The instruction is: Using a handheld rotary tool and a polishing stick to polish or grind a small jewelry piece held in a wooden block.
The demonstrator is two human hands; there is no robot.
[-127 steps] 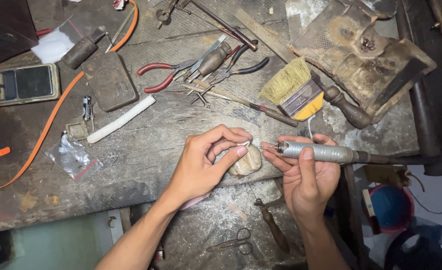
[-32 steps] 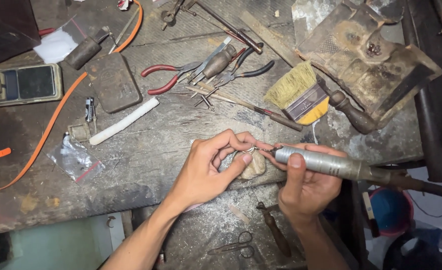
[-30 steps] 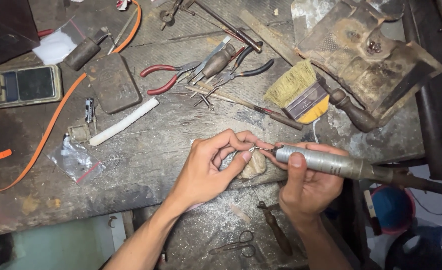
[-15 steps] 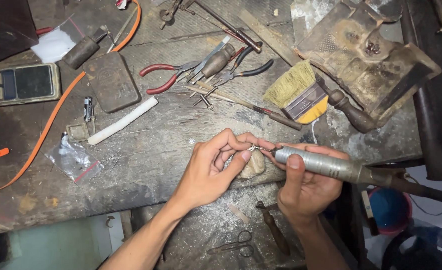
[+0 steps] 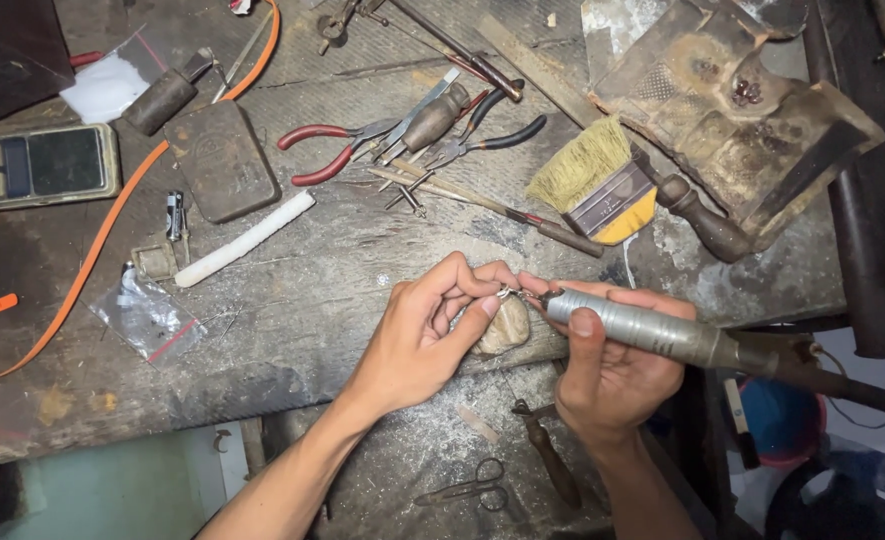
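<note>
Fingers of the left hand (image 5: 424, 335) pinch a tiny metal piece (image 5: 505, 294) against a rounded, worn wooden bench peg (image 5: 505, 326) at the front edge of the scarred grey workbench (image 5: 292, 300). The right hand (image 5: 612, 375) is wrapped tight around a cylindrical silver rotary handpiece (image 5: 647, 333), its tip touching the piece. Just beyond lie a straw-bristled brush with a yellow handle (image 5: 597, 185) and red-handled pliers (image 5: 327, 152).

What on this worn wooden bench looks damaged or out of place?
Nothing stands out. The left hand pinches a small metal piece against the silver rotary handpiece held by the right hand.
</note>
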